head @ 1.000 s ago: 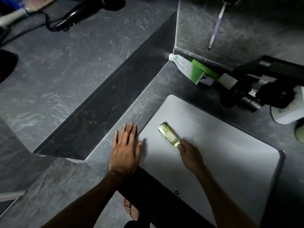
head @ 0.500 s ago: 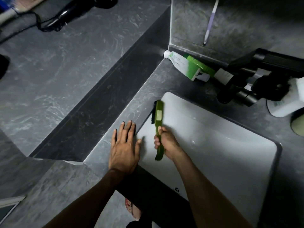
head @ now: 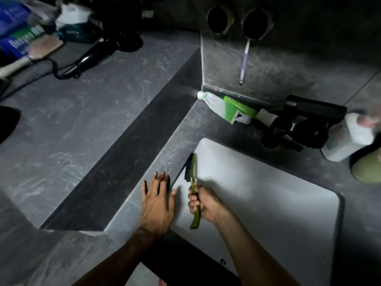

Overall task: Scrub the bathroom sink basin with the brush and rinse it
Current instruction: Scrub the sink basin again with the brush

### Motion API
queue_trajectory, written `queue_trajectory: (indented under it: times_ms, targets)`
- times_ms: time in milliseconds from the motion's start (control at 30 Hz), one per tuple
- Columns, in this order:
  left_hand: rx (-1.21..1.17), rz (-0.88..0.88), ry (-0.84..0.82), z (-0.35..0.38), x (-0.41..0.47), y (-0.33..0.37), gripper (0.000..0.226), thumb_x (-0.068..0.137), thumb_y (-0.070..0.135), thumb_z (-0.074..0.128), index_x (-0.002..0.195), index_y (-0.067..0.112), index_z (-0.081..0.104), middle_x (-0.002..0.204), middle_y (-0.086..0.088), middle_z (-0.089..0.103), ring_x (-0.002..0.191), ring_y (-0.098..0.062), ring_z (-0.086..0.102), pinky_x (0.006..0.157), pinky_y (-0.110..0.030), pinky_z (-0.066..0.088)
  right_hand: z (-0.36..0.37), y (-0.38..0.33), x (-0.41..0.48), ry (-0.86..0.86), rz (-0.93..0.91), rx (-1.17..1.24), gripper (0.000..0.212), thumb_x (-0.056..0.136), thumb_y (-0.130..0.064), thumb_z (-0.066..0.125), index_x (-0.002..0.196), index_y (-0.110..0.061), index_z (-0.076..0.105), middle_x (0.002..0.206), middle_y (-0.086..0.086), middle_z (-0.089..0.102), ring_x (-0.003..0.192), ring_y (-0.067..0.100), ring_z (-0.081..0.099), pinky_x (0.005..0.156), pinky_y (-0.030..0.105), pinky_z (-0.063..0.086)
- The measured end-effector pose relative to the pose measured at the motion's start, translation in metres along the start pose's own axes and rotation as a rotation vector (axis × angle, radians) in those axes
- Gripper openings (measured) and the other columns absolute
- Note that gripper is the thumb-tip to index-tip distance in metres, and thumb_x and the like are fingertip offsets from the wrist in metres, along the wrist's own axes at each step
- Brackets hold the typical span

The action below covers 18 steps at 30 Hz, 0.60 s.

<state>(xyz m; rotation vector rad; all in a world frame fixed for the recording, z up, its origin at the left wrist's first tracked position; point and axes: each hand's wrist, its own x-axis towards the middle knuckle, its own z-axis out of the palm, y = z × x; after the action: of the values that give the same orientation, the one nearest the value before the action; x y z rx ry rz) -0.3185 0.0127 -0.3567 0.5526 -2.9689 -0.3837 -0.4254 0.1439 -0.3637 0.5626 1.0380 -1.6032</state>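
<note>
Seen from above, a dim grey counter (head: 179,141). The right hand (head: 206,203) is wrapped around the handle of a green brush (head: 192,178), whose dark bristles meet the left inner wall of the white sink basin (head: 268,203). The left hand (head: 157,201) lies flat, fingers spread, on the counter beside the basin's edge. Print on a green-and-white tube (head: 220,106) and a blue packet (head: 14,42) is too blurred to read.

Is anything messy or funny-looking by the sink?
A little. The toothpaste tube lies on its side in the counter corner behind the sink, beside a green box. The cord of the hair dryer lies in loops on the left counter. Nothing looks spilled or broken.
</note>
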Motion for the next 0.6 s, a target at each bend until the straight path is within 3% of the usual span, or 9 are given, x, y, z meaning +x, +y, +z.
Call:
queue_trajectory:
  times_ms: [67, 133, 300, 433, 500, 600]
  targets:
    - [0.039, 0.051, 0.021, -0.007, 0.020, 0.003, 0.047, 0.102, 0.037, 0.033, 0.137, 0.013, 0.053, 0.138, -0.007, 0.051, 0.137, -0.029, 0.044, 0.122, -0.058, 0.021, 0.001, -0.027, 0.008, 0.030, -0.079, -0.009, 0.041, 0.106, -0.028, 0.023, 0.070, -0.020, 0.041, 0.049, -0.006, 0.030, 0.034, 0.008, 0.022, 0.038, 0.016, 0.021]
    - [0.075, 0.129, 0.034, -0.013, 0.042, 0.003, 0.043, 0.100, 0.032, 0.039, 0.136, 0.012, 0.052, 0.132, -0.008, 0.051, 0.130, -0.029, 0.048, 0.121, -0.057, 0.024, 0.005, -0.052, 0.009, 0.083, -0.146, -0.012, 0.039, 0.106, -0.028, 0.022, 0.073, -0.019, 0.041, 0.051, -0.005, 0.031, 0.036, 0.009, 0.023, 0.039, 0.018, 0.022]
    - [0.096, 0.379, -0.038, -0.005, 0.094, 0.009, 0.051, 0.100, 0.030, 0.044, 0.144, 0.005, 0.048, 0.143, -0.015, 0.048, 0.136, -0.034, 0.045, 0.120, -0.052, 0.029, -0.007, -0.019, 0.000, 0.050, -0.033, -0.139, 0.041, 0.104, -0.034, 0.021, 0.071, -0.023, 0.041, 0.051, -0.006, 0.033, 0.037, 0.009, 0.023, 0.041, 0.017, 0.020]
    - [0.120, 0.377, -0.079, 0.001, 0.126, 0.020, 0.058, 0.096, 0.034, 0.040, 0.145, 0.003, 0.047, 0.144, -0.017, 0.048, 0.136, -0.035, 0.044, 0.122, -0.050, 0.028, -0.035, -0.039, 0.006, 0.271, -0.216, -0.325, 0.034, 0.103, -0.037, 0.032, 0.079, -0.019, 0.048, 0.056, 0.000, 0.043, 0.038, 0.011, 0.032, 0.041, 0.021, 0.027]
    - [0.116, 0.379, -0.103, 0.003, 0.138, 0.023, 0.064, 0.091, 0.035, 0.044, 0.145, 0.002, 0.046, 0.145, -0.018, 0.047, 0.136, -0.036, 0.043, 0.123, -0.049, 0.026, -0.062, -0.040, 0.002, 0.480, -0.335, -0.623, 0.025, 0.097, -0.034, 0.040, 0.089, -0.019, 0.058, 0.070, 0.007, 0.059, 0.051, 0.019, 0.052, 0.049, 0.028, 0.041]
    - [0.087, 0.410, -0.135, 0.009, 0.148, 0.027, 0.075, 0.084, 0.040, 0.051, 0.148, 0.002, 0.040, 0.151, -0.018, 0.039, 0.142, -0.036, 0.037, 0.124, -0.047, 0.025, -0.117, -0.015, -0.014, 0.830, -0.278, -1.214, 0.031, 0.097, -0.034, 0.048, 0.114, -0.012, 0.062, 0.108, 0.008, 0.069, 0.097, 0.027, 0.066, 0.076, 0.030, 0.049]
